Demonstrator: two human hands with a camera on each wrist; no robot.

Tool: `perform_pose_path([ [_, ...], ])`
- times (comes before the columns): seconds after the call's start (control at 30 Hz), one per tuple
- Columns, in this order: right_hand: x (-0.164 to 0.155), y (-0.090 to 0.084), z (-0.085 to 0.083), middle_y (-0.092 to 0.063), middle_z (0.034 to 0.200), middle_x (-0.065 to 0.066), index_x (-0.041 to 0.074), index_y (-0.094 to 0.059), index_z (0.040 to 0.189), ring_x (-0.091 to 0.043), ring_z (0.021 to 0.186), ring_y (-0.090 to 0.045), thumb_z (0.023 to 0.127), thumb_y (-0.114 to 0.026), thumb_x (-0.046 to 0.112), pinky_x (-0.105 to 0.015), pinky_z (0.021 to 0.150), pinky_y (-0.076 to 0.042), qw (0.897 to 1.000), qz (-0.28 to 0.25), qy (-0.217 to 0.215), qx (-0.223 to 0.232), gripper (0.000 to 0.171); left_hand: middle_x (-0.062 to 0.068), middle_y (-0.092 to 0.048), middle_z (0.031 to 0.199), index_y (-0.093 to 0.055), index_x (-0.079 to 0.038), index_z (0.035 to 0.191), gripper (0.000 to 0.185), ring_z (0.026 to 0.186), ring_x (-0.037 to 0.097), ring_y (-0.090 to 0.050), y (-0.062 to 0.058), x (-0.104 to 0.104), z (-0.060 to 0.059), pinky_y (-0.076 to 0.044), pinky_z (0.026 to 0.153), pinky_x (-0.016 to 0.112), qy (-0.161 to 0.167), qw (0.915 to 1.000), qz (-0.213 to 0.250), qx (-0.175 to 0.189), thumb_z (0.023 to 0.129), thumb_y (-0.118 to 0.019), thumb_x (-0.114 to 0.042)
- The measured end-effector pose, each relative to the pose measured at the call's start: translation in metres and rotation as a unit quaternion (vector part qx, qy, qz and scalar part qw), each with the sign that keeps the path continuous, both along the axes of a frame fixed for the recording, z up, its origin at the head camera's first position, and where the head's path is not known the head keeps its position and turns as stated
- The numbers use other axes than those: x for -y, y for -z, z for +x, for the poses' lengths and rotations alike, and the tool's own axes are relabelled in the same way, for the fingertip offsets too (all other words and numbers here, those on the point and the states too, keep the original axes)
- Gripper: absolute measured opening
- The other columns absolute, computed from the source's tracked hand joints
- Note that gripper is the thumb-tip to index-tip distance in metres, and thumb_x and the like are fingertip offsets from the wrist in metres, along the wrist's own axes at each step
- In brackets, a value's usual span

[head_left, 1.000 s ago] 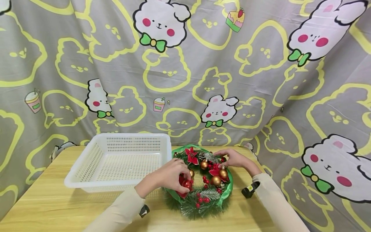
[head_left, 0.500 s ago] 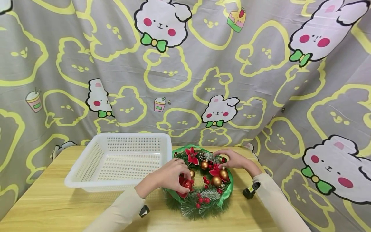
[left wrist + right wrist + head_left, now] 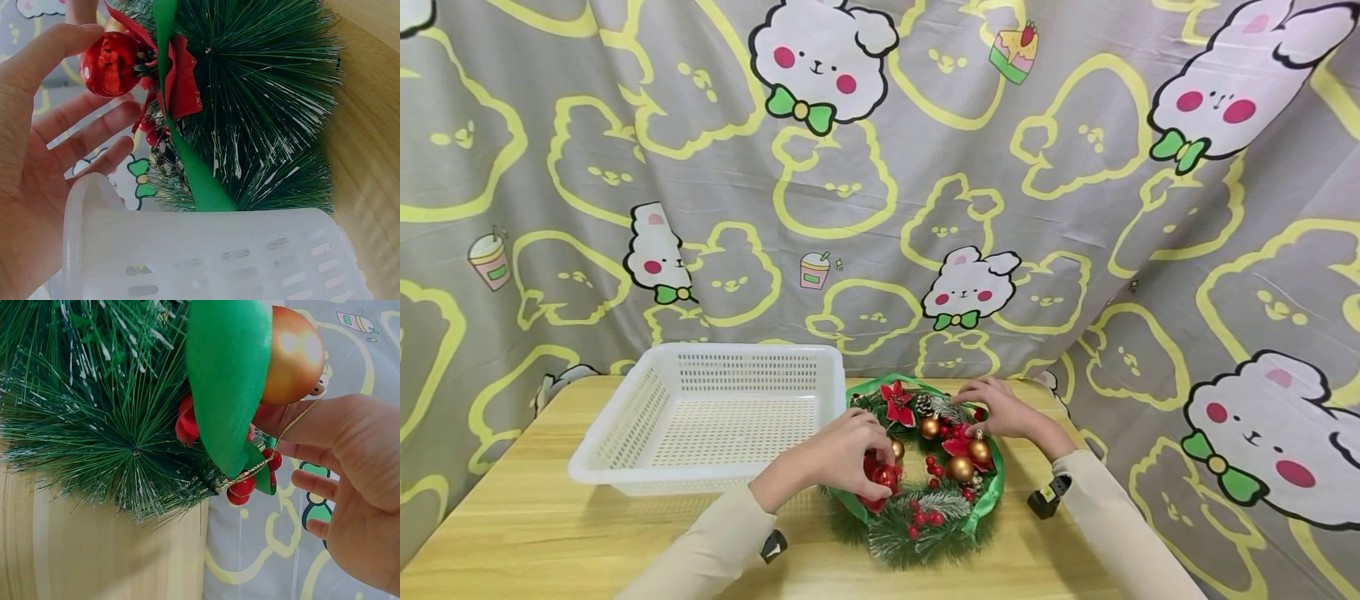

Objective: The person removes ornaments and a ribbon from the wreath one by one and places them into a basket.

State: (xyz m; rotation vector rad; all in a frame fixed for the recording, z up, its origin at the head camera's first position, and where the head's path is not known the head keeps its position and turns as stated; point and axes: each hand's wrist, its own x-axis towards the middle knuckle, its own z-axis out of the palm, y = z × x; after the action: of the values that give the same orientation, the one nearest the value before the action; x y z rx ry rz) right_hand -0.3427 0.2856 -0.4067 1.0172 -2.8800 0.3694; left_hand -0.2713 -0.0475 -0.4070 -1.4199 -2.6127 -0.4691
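A Christmas wreath [image 3: 925,517] of green pine needles, a green ribbon, red berries, poinsettias and gold balls lies on the wooden table [image 3: 512,533]. My left hand [image 3: 880,467] curls over the wreath's left side. It pinches a shiny red bauble [image 3: 111,64] between thumb and a finger, and the other fingers [image 3: 94,128] are spread below. My right hand [image 3: 976,429] reaches in at the wreath's right side. Its fingertips hold a gold bauble [image 3: 292,356] by its top. The bauble's gold string [image 3: 294,422] runs across a finger. Pine needles [image 3: 94,425] hide the rest of the wreath in the right wrist view.
A white perforated plastic basket [image 3: 737,352] stands empty on the table, touching the wreath's left edge, and its rim [image 3: 219,256] fills the bottom of the left wrist view. A grey cartoon-rabbit curtain [image 3: 880,208] hangs close behind the table. Bare tabletop lies in front.
Almost nothing has changed. My right hand has edged slightly toward the far side of the wreath, and the left hand stays on the red bauble.
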Motion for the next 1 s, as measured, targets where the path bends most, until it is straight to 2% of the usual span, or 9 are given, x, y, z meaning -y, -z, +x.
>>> perform_pose_path([
  [0.37, 0.003, -0.001, 0.001, -0.064, 0.129, -0.009, 0.016, -0.072, 0.126, -0.037, 0.126, -0.046, 0.077, -0.088, 0.024, -0.067, 0.103, -0.031, 1.000, 0.005, 0.007, 0.008, 0.052, -0.016, -0.066, 0.084, -0.073, -0.028, 0.090, 0.024, 0.090, 0.005, -0.055, -0.001, 0.000, 0.000, -0.042, 0.103, 0.043, 0.003, 0.9998, 0.006, -0.018, 0.077, -0.083, -0.046],
  [0.7, 0.005, -0.003, 0.000, -0.065, 0.128, -0.008, 0.017, -0.072, 0.126, -0.036, 0.125, -0.047, 0.076, -0.088, 0.026, -0.064, 0.101, -0.032, 1.000, 0.010, 0.003, 0.009, 0.054, -0.015, -0.067, 0.081, -0.074, -0.024, 0.094, 0.024, 0.086, 0.006, -0.056, -0.005, -0.001, -0.001, -0.042, 0.104, 0.043, 0.012, 0.9988, 0.037, -0.031, 0.077, -0.083, -0.037],
  [0.87, 0.005, -0.004, 0.000, -0.065, 0.127, -0.008, 0.015, -0.072, 0.126, -0.036, 0.124, -0.048, 0.075, -0.088, 0.025, -0.063, 0.101, -0.033, 1.000, 0.011, 0.002, 0.008, 0.054, -0.011, -0.065, 0.081, -0.071, -0.022, 0.092, 0.025, 0.085, 0.008, -0.056, -0.009, 0.000, -0.002, -0.044, 0.100, 0.042, 0.011, 0.9971, 0.056, -0.051, 0.076, -0.083, -0.037],
  [1.0, 0.004, -0.003, 0.000, -0.066, 0.126, -0.007, 0.015, -0.072, 0.127, -0.036, 0.124, -0.049, 0.076, -0.088, 0.024, -0.063, 0.101, -0.033, 1.000, 0.011, 0.000, 0.004, 0.054, -0.011, -0.067, 0.086, -0.070, -0.021, 0.092, 0.027, 0.090, 0.011, -0.059, -0.016, 0.004, -0.004, -0.045, 0.101, 0.043, 0.004, 0.9958, 0.064, -0.065, 0.077, -0.083, -0.039],
])
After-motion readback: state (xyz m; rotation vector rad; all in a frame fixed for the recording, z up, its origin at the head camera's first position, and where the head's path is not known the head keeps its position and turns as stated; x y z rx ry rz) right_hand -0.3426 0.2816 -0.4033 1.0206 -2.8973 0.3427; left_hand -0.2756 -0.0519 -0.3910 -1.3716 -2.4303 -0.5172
